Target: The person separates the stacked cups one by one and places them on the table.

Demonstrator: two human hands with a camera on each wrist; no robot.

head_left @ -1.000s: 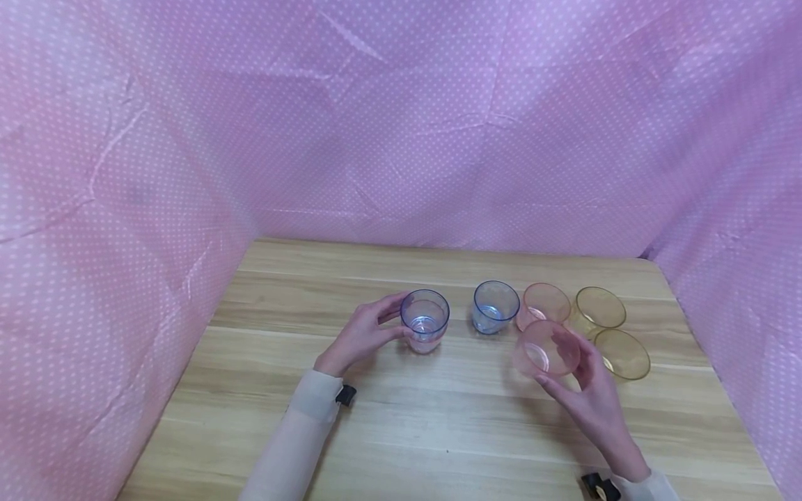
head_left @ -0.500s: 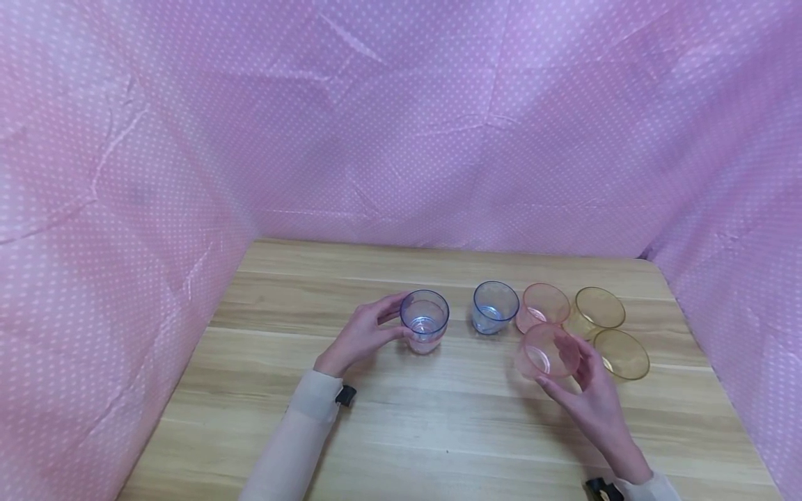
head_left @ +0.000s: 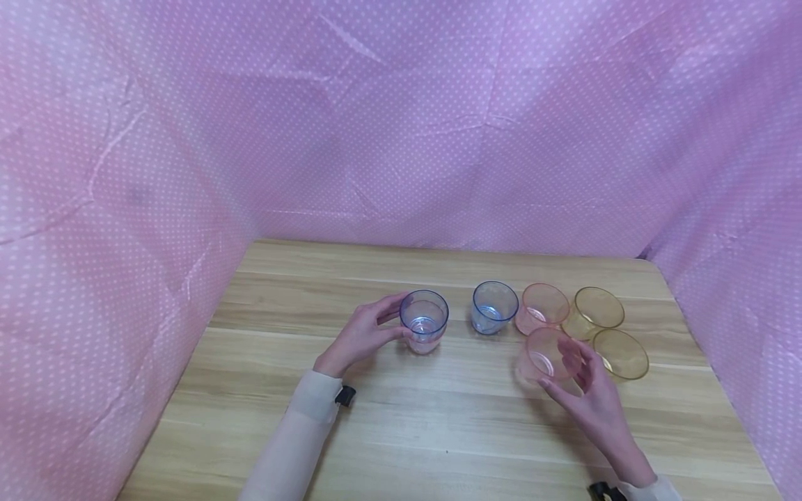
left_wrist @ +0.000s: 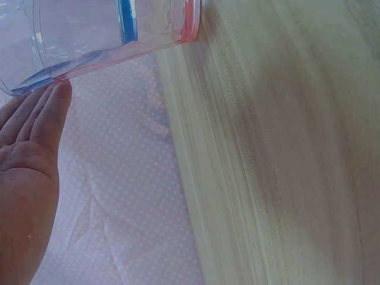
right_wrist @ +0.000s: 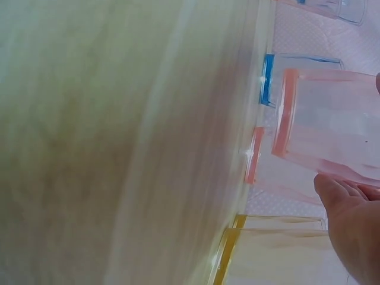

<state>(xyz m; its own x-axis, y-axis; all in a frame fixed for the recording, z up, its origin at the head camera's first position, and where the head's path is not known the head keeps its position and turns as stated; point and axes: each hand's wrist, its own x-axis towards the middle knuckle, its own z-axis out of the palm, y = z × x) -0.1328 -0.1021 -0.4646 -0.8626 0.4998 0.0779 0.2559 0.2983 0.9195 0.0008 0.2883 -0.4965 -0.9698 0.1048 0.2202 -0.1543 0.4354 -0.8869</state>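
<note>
My left hand holds a clear blue-rimmed cup between thumb and fingers. This cup sits nested inside a pink cup, whose base stands on the table in the left wrist view. On the other side, my right hand grips a second pink cup, thumb in front and fingers behind its wall. In the right wrist view that cup is slightly tilted, its base raised off the table. Behind it stands another pink cup, partly overlapped by the held one.
A single blue cup stands between the nested pair and the pink cups. Two yellow cups are at the right, the nearer yellow cup close beside my right fingers. Pink dotted cloth surrounds the wooden table.
The pink cup in my right hand has shifted slightly to the right and toward me. My left hand and its nested cups have stayed in place.
</note>
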